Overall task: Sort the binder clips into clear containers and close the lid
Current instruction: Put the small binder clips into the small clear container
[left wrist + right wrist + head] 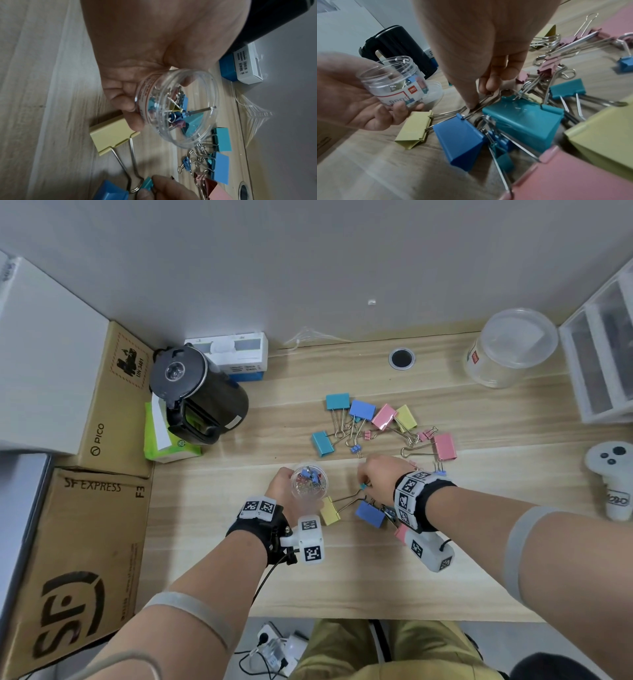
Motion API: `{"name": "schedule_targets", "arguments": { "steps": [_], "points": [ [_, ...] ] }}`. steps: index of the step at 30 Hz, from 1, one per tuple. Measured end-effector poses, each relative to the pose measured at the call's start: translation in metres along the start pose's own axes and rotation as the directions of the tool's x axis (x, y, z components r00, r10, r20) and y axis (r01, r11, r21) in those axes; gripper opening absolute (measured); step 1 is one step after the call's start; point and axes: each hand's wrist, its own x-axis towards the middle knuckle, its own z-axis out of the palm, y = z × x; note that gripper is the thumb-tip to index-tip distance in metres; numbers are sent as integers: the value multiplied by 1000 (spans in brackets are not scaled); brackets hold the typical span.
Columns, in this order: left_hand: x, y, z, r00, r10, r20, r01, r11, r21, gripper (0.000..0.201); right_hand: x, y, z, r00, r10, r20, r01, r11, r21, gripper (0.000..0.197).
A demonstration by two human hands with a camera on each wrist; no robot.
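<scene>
Boxes (102,419) read PICO, SF EXPRESS; left hand (282,489) grips jar (309,481).

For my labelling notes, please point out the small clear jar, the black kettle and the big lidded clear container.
small clear jar (309,481), head view, open mouth.
black kettle (202,395), head view, body.
big lidded clear container (517,342), head view, lid.

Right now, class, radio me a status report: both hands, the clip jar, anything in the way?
Left hand holds open small clear jar, part filled. Right hand pinches a small teal clip off the desk. Large clips crowd the pick spot.
</scene>
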Motion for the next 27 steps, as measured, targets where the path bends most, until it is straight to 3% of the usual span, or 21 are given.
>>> {"name": "schedule_targets", "arguments": {
  "steps": [5,10,13,15,17,20,24,27],
  "points": [
    [4,4,-2,1000,11,2,-11,1000,-10,45,-4,3,0,992,-19,-127,16,999,-28,16],
    [1,8,6,1000,10,19,-10,1000,9,45,-2,6,-1,998,16,-68,-18,999,-32,26],
    [1,9,9,999,13,42,-14,1000,11,45,-4,5,-4,990,-20,-142,15,999,-38,16],
    [1,10,11,999,20,41,-21,1000,12,44,-6,8,-12,976,-35,-214,45,998,42,16],
    [1,12,13,999,28,22,-28,1000,4,43,-8,14,-22,970,36,-242,11,982,191,18],
    [-1,16,16,999,42,-23,-42,999,-9,42,-9,24,-32,980,113,-163,-66,962,265,27],
    [-2,15,18,998,58,-21,-59,998,-34,40,-8,28,-33,997,29,-71,-14,977,214,48],
    [-1,12,16,998,50,-24,-51,998,-40,41,-2,21,-31,993,-30,-114,46,988,144,35]
  ]
}}
